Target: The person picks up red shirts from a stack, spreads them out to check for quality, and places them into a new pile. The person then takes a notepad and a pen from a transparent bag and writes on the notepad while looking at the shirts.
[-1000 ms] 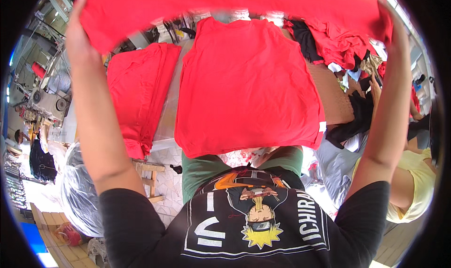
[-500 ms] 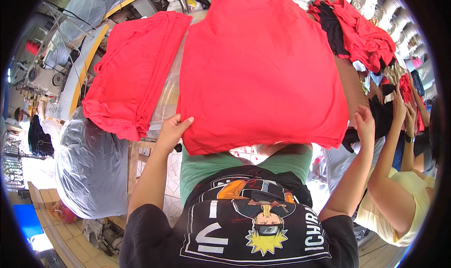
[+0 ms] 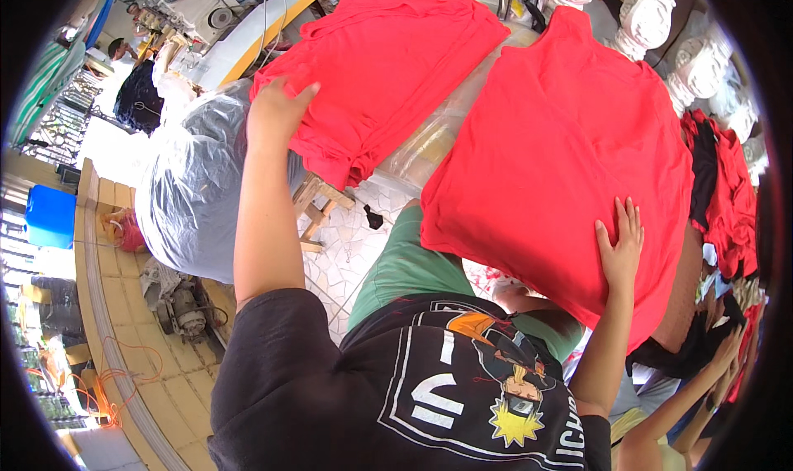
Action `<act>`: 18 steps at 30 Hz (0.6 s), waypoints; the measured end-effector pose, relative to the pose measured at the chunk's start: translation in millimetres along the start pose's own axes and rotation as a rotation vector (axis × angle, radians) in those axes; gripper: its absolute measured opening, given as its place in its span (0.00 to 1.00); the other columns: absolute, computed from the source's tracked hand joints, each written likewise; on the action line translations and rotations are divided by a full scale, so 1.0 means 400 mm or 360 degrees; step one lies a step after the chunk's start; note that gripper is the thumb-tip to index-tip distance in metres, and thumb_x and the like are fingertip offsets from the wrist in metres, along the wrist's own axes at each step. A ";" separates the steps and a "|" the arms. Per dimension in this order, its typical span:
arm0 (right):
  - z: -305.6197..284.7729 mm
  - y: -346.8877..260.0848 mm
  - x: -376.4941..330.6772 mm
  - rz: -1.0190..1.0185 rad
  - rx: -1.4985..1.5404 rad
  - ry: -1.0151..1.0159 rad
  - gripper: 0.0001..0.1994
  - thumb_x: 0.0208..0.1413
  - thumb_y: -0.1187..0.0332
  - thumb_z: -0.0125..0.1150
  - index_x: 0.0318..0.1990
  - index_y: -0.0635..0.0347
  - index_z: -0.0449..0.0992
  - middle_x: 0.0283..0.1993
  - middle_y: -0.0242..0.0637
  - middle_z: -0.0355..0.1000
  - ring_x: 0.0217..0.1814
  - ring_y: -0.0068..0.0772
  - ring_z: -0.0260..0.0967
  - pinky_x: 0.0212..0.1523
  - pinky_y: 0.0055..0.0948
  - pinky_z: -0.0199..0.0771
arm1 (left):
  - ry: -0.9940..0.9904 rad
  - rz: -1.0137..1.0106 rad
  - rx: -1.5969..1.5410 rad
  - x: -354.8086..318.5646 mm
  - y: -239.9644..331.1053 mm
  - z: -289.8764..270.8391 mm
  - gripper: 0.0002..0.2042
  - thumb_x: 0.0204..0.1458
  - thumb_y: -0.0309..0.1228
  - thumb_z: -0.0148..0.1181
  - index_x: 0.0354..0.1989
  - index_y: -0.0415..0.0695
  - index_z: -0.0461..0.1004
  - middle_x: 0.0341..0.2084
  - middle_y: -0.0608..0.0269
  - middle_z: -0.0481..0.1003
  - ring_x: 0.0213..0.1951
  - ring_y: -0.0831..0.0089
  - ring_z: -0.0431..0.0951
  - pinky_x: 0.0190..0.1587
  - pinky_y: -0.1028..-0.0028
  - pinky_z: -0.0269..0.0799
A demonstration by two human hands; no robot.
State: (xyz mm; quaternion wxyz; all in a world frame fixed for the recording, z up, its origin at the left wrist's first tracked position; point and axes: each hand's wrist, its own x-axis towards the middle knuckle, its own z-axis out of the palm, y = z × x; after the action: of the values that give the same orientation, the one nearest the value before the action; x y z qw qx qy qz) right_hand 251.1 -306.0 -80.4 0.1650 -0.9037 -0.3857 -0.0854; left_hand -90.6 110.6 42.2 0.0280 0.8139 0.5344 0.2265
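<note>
A red sleeveless top lies spread out in front of me on the right, its hem toward my lap. My right hand rests flat on its lower right part, fingers spread. To the left is a stack of folded red garments, with several layered edges along its side. My left hand is at the near left corner of that stack, thumb held apart from the fingers. Whether it presses on the cloth or hovers just over it I cannot tell.
A large filled plastic bag stands beside my left arm, near a wooden stool. Sewing machines are at the far left. White column-shaped pieces line the back. Another person's hands work at the right near dark cloth.
My view has turned left, so the garments appear farther right. My left hand has left the top's lower corner and reached the stack; my right hand has come down onto the top.
</note>
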 end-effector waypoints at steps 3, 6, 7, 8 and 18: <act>0.005 0.005 0.000 -0.0026 0.0011 0.0026 0.29 0.52 0.55 0.58 0.61 0.53 0.64 0.68 0.40 0.54 0.72 0.43 0.45 0.68 0.49 0.41 | -0.0572 -0.0395 0.0220 0.005 -0.068 0.013 0.25 0.45 0.52 0.61 0.33 0.38 0.78 0.27 0.47 0.78 0.36 0.59 0.79 0.41 0.67 0.71; 0.009 0.011 -0.002 -0.0022 -0.0001 0.0021 0.29 0.52 0.54 0.59 0.60 0.53 0.65 0.67 0.41 0.54 0.72 0.44 0.45 0.68 0.49 0.41 | -0.0846 -0.0496 0.0063 0.002 -0.084 0.027 0.26 0.44 0.54 0.59 0.29 0.37 0.78 0.21 0.49 0.77 0.35 0.56 0.79 0.40 0.62 0.71; 0.009 0.009 -0.001 -0.0019 0.0006 0.0024 0.29 0.51 0.54 0.59 0.60 0.53 0.65 0.67 0.41 0.54 0.71 0.44 0.45 0.68 0.49 0.41 | -0.0845 -0.0496 0.0015 0.004 -0.090 0.032 0.27 0.44 0.55 0.58 0.29 0.37 0.78 0.20 0.50 0.77 0.36 0.55 0.79 0.40 0.61 0.71; 0.008 0.007 -0.001 -0.0007 0.0008 0.0032 0.29 0.51 0.54 0.59 0.60 0.53 0.65 0.67 0.42 0.55 0.71 0.44 0.45 0.68 0.49 0.42 | -0.0693 -0.0362 0.0153 0.016 -0.079 0.027 0.25 0.46 0.54 0.56 0.30 0.39 0.78 0.21 0.51 0.77 0.36 0.55 0.79 0.40 0.60 0.71; -0.048 -0.014 0.020 0.0042 0.0515 -0.0028 0.31 0.49 0.53 0.62 0.59 0.57 0.65 0.64 0.49 0.57 0.69 0.48 0.50 0.66 0.44 0.50 | -0.0031 0.0575 -0.0889 0.186 0.305 -0.247 0.29 0.51 0.55 0.56 0.52 0.43 0.73 0.47 0.67 0.74 0.49 0.71 0.70 0.50 0.65 0.66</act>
State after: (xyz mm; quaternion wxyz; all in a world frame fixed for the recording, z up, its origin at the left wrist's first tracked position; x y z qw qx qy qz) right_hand 252.0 -303.9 -58.9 0.3062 -0.8710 -0.3839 -0.0121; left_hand -0.9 104.7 190.9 0.2144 0.8585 0.2984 0.3578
